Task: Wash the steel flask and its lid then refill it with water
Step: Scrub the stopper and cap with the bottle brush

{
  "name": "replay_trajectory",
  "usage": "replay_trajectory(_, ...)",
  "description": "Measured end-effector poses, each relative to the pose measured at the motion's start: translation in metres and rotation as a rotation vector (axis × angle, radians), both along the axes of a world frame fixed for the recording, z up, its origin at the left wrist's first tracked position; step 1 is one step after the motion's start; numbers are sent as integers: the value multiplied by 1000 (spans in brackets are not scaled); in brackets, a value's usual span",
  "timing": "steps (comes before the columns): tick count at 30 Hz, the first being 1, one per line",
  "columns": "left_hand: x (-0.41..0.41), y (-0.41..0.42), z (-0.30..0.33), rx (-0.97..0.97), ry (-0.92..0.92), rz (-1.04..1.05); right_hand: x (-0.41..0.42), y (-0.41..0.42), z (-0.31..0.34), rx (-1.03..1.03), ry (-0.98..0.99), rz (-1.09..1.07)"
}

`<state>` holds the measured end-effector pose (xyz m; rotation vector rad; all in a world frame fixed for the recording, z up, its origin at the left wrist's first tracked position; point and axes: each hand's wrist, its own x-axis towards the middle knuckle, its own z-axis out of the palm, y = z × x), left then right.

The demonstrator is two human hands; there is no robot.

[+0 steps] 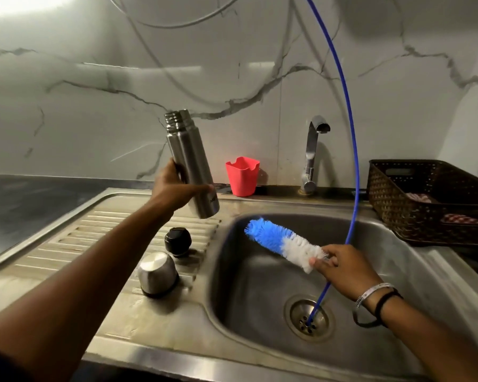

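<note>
- Our left hand [174, 186] grips the steel flask [191, 164] round its lower body and holds it in the air, nearly upright, over the inner edge of the draining board [75, 238], just left of the basin.
- The flask's threaded mouth is uncovered, so we judge the opening-up step done.
- Our right hand [342, 268] pinches the bottle brush [282, 242] at the white end of its bristles; the blue tip points toward the flask but sits well apart from it, over the sink basin [260, 312].
- We judge the inside scrub about to start, not yet done.
- Steel cup lid [157, 274] rests upside down on the draining board; the black stopper [178, 240] sits just behind it. Whether either has been washed we cannot tell.
- Tap [312, 155] shows no running water. A blue tube [351, 150] arcs down into the drain.
- Red cup [243, 175] and brown basket [425, 202] sit by the back wall.
- Left to do, by our reading: scrub, rinse, wash the lid, refill.
</note>
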<state>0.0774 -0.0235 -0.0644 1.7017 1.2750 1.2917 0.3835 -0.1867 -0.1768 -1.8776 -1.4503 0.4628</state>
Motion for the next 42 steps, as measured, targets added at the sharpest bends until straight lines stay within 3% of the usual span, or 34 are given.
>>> replay_trajectory(8,-9,12,-26,-88,146,54,-1,1,-2,9,1,-1)
replay_trajectory(25,-13,10,-20,-299,191,-3,0,2,-6,-13,13,11)
replay_trajectory(29,-24,-8,-18,-194,194,94,-1,1,-3,27,35,15)
replay_trajectory(32,-39,-27,-19,-152,410,86,-4,2,-2,64,36,12)
replay_trajectory(36,-57,-43,-23,-267,1091,1,-8,2,1,93,40,-8)
replay_trajectory(38,-56,-46,-25,-261,1165,-16,-8,1,1,101,40,-16)
replay_trajectory(42,-48,-51,-16,-167,1142,-55,-4,0,2,111,35,-30)
